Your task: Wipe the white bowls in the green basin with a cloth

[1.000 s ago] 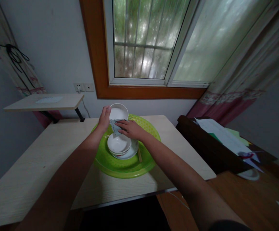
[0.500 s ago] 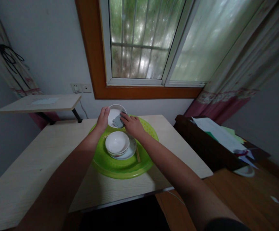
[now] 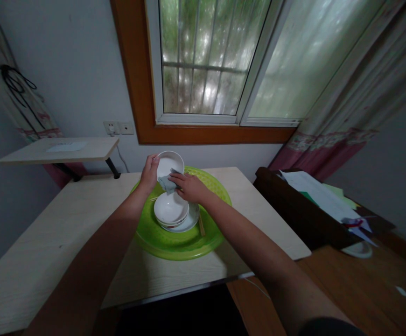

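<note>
My left hand [image 3: 150, 171] grips the rim of a white bowl [image 3: 170, 163], held tilted above the far side of a green round tray [image 3: 182, 242]. My right hand [image 3: 189, 186] is closed on a grey cloth [image 3: 170, 184] pressed against the bowl's lower edge. Below the hands, stacked white bowls [image 3: 171, 210] sit on a white plate [image 3: 191, 220] in the tray. A pair of chopsticks [image 3: 201, 227] lies in the tray beside the plate.
The tray rests on a light wooden table [image 3: 49, 242] under a window. A small shelf [image 3: 59, 149] juts out at the left. To the right stands a dark piece of furniture with papers [image 3: 318, 191], and a white dish [image 3: 359, 251] beside it.
My right hand drew the cloth from inside the bowl down to its lower edge. The left hand kept hold of the bowl in nearly the same place.
</note>
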The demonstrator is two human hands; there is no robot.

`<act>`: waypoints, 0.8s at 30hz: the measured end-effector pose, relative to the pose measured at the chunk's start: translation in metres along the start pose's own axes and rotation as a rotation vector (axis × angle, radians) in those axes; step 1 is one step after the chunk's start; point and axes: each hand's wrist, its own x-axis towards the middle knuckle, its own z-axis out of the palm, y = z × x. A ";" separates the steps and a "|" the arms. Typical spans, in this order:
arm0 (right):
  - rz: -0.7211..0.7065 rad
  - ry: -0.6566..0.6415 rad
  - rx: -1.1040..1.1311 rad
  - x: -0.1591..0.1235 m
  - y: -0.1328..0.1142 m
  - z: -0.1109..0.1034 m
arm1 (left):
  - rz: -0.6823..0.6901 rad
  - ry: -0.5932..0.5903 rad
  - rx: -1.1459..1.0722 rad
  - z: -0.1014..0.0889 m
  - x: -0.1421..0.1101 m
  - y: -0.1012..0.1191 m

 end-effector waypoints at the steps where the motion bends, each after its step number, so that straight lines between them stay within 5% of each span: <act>1: 0.047 0.001 -0.028 -0.001 -0.001 -0.003 | -0.006 -0.003 0.002 0.000 0.000 0.000; 6: 0.167 0.043 -0.105 -0.004 -0.004 -0.010 | -0.030 -0.024 0.017 0.001 -0.001 0.003; 16: -0.034 0.034 0.040 0.006 0.008 0.009 | 0.000 -0.010 -0.013 0.001 0.002 -0.001; 24: 0.125 0.106 -0.110 0.002 0.010 -0.002 | -0.027 -0.033 -0.012 0.002 0.001 -0.001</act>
